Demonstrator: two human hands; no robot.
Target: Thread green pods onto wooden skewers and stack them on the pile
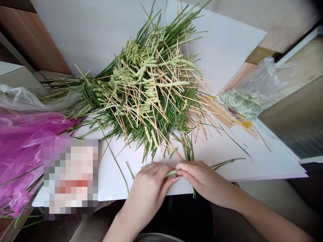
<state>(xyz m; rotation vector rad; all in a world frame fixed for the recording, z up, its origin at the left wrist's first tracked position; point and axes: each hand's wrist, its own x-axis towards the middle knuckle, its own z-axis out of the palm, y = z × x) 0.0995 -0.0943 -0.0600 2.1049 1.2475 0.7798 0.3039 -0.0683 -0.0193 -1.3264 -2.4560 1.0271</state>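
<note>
Near the front edge of the table, my left hand (pixel 150 183) and my right hand (pixel 199 174) meet with their fingertips pinched on a short pale green bean piece (pixel 172 172). Part of that piece is hidden by the fingers. Just beyond my hands lies a large heap, with cut green bean pieces (pixel 150 95) threaded on thin bamboo skewers (pixel 154 88). Dark green chives (pixel 174 25) lie beneath and behind them. A few loose chive stems (pixel 188 148) reach from the heap toward my right hand.
Bare bamboo skewers (pixel 227 116) fan out at the right, beside a clear plastic bag (pixel 257 90) with pale green contents. Pink plastic bags (pixel 27 137) fill the left side. A blurred-out patch (pixel 72 178) covers something at the front left of the white tabletop (pixel 272 158).
</note>
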